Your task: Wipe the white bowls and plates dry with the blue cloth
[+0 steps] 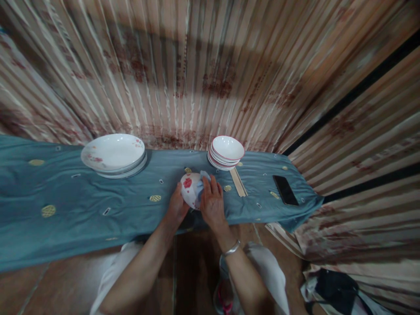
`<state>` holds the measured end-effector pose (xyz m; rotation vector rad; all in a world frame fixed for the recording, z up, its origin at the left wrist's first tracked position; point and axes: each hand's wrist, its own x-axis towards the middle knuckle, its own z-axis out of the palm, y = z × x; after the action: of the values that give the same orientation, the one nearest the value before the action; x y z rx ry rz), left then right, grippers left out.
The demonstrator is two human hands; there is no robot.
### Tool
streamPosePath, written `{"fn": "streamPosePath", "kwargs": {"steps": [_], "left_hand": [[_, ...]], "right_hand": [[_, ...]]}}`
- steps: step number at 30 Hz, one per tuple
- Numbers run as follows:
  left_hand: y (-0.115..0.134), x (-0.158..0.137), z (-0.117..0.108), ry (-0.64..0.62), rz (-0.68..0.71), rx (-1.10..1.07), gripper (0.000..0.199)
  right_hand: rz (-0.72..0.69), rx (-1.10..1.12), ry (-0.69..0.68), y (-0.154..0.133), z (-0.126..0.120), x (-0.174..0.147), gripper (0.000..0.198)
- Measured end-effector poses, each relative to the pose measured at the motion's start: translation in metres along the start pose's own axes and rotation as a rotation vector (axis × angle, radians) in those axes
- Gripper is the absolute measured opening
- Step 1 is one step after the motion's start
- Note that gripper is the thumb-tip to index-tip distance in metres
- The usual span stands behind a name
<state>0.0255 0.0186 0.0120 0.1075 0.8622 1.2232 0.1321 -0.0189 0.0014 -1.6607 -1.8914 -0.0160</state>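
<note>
Over the front edge of the cloth-covered table, a white bowl (189,186) with red flowers is held tilted, its outer side toward me. My left hand (178,204) is closed on the bowl's left rim. In my right hand (212,202) a light-blue cloth (204,176) is pressed against the bowl's right side; the fingers are bent over it. Just beyond my right hand stands a stack of white bowls (228,148) with red rims. A pair of wooden chopsticks (238,182) or a thin bundle of them lies beside that stack.
A stack of white flowered plates (114,153) stands on the left of the blue-green tablecloth (82,210). Toward the right end lies a black phone (285,190). Pleated curtains (183,78) hang behind the table and to the right. A dark bag (337,288) rests at lower right.
</note>
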Motion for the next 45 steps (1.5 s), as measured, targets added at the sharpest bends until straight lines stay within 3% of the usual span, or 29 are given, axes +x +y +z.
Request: {"fn": "streamPosePath", "kwargs": {"steps": [17,33,45], "left_hand": [[-0.001,0.001,-0.002,-0.004,0.023,0.024,0.041],[-0.007,0.012,-0.012,-0.062,0.053,0.069,0.036],[-0.004,0.003,-0.005,-0.031,0.047,0.088,0.035]], "right_hand": [[-0.012,0.184,0.051,-0.009,-0.007,-0.019,0.055],[-0.032,0.113,0.046,0.008,-0.001,0.013,0.054],[-0.017,0.058,0.082,0.02,-0.001,-0.002,0.053]]}}
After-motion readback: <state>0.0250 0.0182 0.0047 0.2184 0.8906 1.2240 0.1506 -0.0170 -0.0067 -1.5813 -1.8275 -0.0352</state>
